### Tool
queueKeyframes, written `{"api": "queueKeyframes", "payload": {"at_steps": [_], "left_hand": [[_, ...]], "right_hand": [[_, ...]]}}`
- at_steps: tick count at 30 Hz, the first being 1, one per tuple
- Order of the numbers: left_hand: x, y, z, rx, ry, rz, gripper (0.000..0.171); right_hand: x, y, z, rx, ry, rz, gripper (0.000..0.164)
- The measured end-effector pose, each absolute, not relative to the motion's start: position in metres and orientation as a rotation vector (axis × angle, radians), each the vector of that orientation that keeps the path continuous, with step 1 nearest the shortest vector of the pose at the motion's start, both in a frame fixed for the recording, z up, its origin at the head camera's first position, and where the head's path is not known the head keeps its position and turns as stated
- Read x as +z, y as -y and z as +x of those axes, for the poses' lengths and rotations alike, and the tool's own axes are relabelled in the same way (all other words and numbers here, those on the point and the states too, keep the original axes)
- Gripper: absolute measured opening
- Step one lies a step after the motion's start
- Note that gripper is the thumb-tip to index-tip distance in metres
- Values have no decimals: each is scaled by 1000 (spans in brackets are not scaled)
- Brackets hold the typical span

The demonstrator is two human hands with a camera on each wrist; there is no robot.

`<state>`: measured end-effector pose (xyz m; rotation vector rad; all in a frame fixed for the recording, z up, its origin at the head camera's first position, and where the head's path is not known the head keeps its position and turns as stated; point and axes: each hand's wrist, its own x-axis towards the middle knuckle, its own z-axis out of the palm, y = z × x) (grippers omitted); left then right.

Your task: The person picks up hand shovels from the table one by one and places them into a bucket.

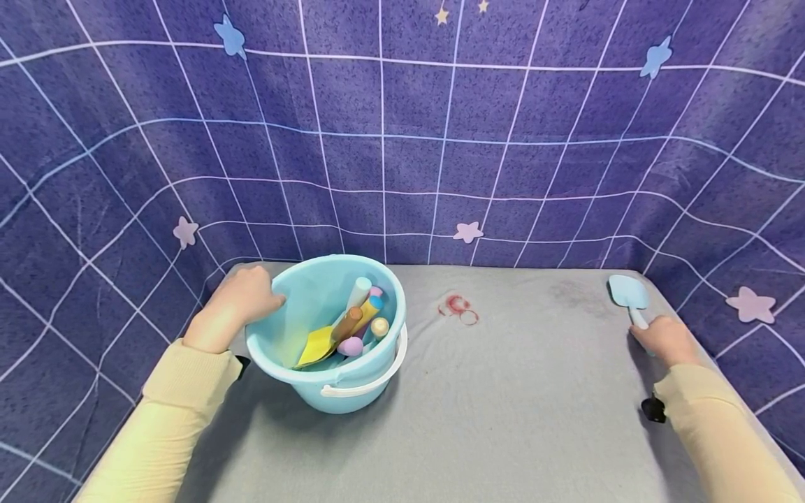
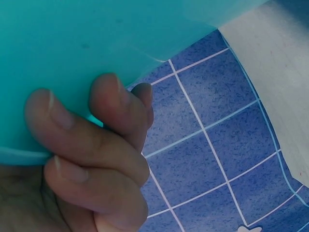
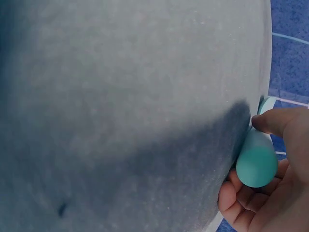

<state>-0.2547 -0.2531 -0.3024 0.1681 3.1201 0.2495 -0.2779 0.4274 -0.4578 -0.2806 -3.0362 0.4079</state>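
Note:
A light blue bucket [image 1: 314, 381] stands at the left of the grey-covered table, its white carrying handle [image 1: 361, 388] hanging on the near side. My left hand [image 1: 242, 297] grips its left rim; in the left wrist view the curled fingers [image 2: 96, 145] press against the bucket wall. Inside the bucket lie several toy tools, among them a yellow blade [image 1: 314, 346], a brown handle [image 1: 347, 325] and a purple knob [image 1: 351, 346]. Over at the far right, my right hand [image 1: 669, 340] holds a light blue toy shovel [image 1: 629, 290] by its handle, whose rounded green-blue end [image 3: 257, 166] shows between thumb and fingers.
Red ring-shaped stains [image 1: 458, 305] mark the grey cloth [image 1: 516, 391] right of the bucket. A dark blue curtain [image 1: 415, 168] with a grid and stars rises behind the table and along both sides. The shovel is close to the table's right edge.

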Motion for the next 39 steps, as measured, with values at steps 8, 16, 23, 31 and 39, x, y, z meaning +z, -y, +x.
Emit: {"api": "queueKeyframes", "payload": {"at_steps": [8, 16, 23, 31, 39], "left_hand": [[-302, 253, -256, 244, -3129, 179, 28], [-301, 253, -255, 253, -3127, 179, 26], [-302, 253, -255, 249, -3126, 190, 27], [-302, 253, -255, 247, -3123, 183, 27], [-302, 253, -254, 253, -3120, 178, 26]], "right_hand": [[-460, -431, -281, 420, 3054, -342, 44], [-456, -430, -281, 437, 3078, -352, 45], [-439, -428, -274, 513, 3105, -480, 49], [-434, -429, -274, 520, 3105, -572, 59], [-427, -430, -276, 506, 3076, -540, 60]]}}
